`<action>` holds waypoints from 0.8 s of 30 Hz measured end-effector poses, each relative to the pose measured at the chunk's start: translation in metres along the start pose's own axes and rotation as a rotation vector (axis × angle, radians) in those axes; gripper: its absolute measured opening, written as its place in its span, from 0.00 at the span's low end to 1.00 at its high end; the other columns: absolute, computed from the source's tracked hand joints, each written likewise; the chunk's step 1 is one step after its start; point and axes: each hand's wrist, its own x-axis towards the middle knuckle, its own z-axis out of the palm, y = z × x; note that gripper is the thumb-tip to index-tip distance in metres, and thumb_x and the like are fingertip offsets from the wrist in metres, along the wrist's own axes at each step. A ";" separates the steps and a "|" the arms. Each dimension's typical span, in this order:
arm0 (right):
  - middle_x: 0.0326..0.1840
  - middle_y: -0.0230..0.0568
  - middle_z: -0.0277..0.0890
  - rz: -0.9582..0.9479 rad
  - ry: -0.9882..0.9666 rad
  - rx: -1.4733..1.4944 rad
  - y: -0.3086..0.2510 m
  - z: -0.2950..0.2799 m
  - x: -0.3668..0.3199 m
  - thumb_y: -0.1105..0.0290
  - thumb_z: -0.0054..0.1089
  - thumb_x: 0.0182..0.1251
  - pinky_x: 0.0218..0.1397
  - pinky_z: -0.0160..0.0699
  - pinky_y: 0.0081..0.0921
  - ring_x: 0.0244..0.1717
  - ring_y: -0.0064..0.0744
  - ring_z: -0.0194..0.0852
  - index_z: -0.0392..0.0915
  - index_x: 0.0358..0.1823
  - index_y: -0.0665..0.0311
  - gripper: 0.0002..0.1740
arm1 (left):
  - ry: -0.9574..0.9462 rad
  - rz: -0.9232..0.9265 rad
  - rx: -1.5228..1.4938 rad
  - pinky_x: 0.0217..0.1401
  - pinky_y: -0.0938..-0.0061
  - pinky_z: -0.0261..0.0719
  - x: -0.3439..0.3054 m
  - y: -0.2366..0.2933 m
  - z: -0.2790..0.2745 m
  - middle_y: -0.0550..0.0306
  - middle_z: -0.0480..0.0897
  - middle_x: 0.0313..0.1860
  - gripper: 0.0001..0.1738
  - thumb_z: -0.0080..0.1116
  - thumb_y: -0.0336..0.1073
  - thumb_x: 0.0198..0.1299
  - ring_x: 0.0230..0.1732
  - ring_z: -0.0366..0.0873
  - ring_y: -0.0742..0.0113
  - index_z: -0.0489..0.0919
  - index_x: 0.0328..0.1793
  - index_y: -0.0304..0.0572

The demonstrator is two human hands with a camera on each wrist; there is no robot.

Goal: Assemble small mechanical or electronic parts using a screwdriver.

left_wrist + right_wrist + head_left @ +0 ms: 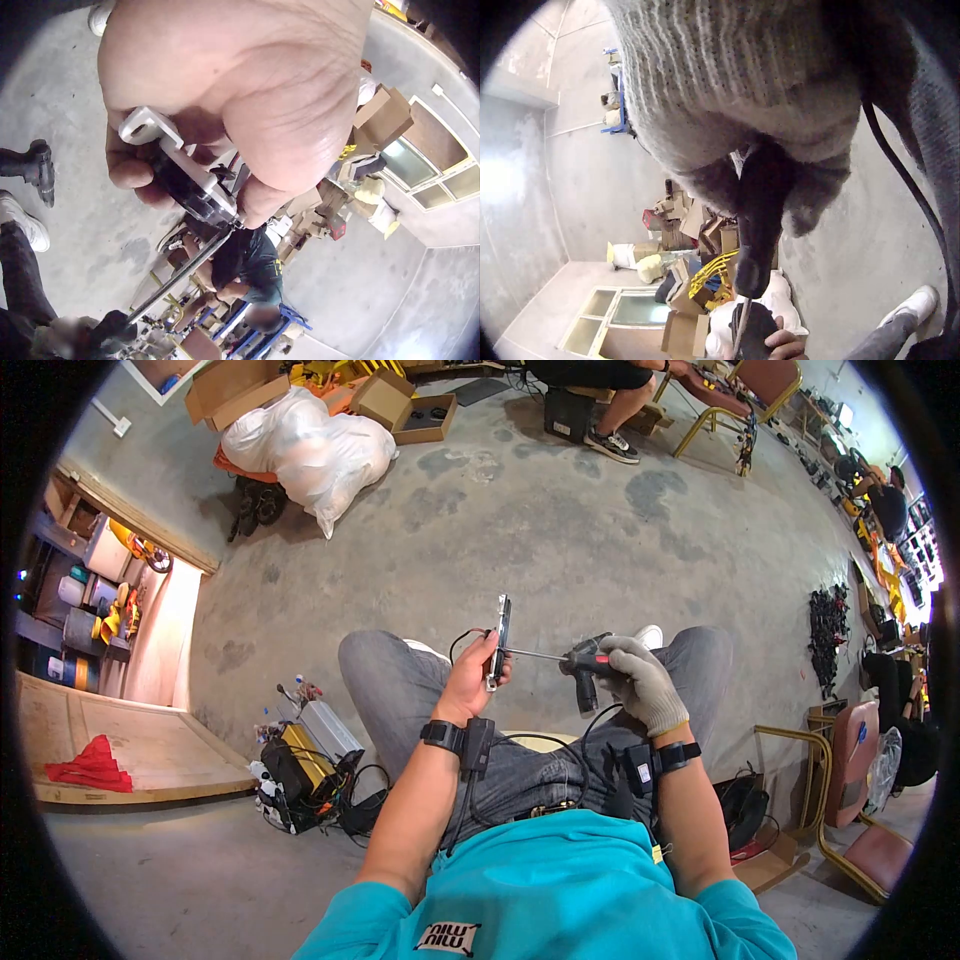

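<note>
My bare left hand [468, 682] holds a small black part with a pale metal bracket [184, 161] between thumb and fingers; a thin wire curves beside it. The gloved right hand [648, 688] grips a screwdriver [761, 225] by its black and red handle. Its long shaft [180, 275] points toward the left hand, the tip right at the edge of the black part, close to the left thumb. In the right wrist view the shaft overlaps the round black face of the part [755, 330]. A black cordless drill [586, 685] lies below the screwdriver, partly hidden by the glove.
Cables run from the wrist cameras across my lap. Left of my legs stand a silver box [330, 730] and tangled gear. A white bag [310, 455] and cardboard boxes [425, 425] are ahead, a chair [850, 765] at right. Other people sit farther off.
</note>
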 end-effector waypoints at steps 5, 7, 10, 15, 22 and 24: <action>0.48 0.45 0.77 -0.062 0.107 0.024 -0.005 0.013 -0.005 0.64 0.56 0.74 0.39 0.82 0.26 0.37 0.33 0.78 0.74 0.60 0.69 0.20 | 0.021 0.018 0.006 0.32 0.70 0.77 -0.002 0.000 0.003 0.56 0.83 0.37 0.13 0.53 0.47 0.77 0.31 0.79 0.68 0.76 0.47 0.46; 0.51 0.44 0.78 0.064 0.041 -0.057 0.001 -0.013 0.004 0.65 0.57 0.74 0.45 0.84 0.25 0.44 0.32 0.79 0.73 0.62 0.69 0.20 | 0.016 0.021 0.004 0.32 0.70 0.77 -0.002 0.001 0.003 0.56 0.83 0.38 0.13 0.53 0.47 0.77 0.31 0.79 0.68 0.76 0.47 0.46; 0.54 0.44 0.77 0.121 0.000 -0.108 0.001 -0.014 0.003 0.66 0.58 0.73 0.50 0.86 0.26 0.51 0.33 0.81 0.72 0.64 0.69 0.22 | 0.028 0.018 0.011 0.33 0.71 0.77 -0.003 0.001 0.004 0.56 0.83 0.38 0.13 0.53 0.47 0.77 0.32 0.79 0.68 0.76 0.47 0.46; 0.49 0.42 0.77 -0.071 0.143 -0.064 -0.004 0.009 -0.005 0.64 0.57 0.74 0.39 0.83 0.25 0.44 0.30 0.80 0.72 0.64 0.69 0.23 | -0.002 0.024 -0.004 0.33 0.70 0.76 -0.002 0.001 0.003 0.56 0.83 0.37 0.14 0.54 0.48 0.76 0.32 0.79 0.68 0.77 0.46 0.46; 0.54 0.43 0.77 0.134 -0.075 -0.085 0.008 -0.024 0.012 0.67 0.59 0.73 0.46 0.82 0.23 0.48 0.31 0.80 0.72 0.65 0.68 0.23 | 0.030 0.008 -0.025 0.33 0.71 0.75 -0.002 0.002 0.001 0.56 0.82 0.36 0.14 0.54 0.48 0.76 0.32 0.78 0.68 0.77 0.46 0.46; 0.54 0.43 0.77 0.126 -0.050 -0.092 0.001 -0.013 0.006 0.68 0.60 0.72 0.48 0.82 0.24 0.47 0.31 0.81 0.72 0.65 0.68 0.23 | 0.013 0.011 -0.003 0.33 0.71 0.76 -0.002 0.002 0.002 0.55 0.82 0.37 0.14 0.55 0.48 0.76 0.32 0.78 0.68 0.77 0.46 0.46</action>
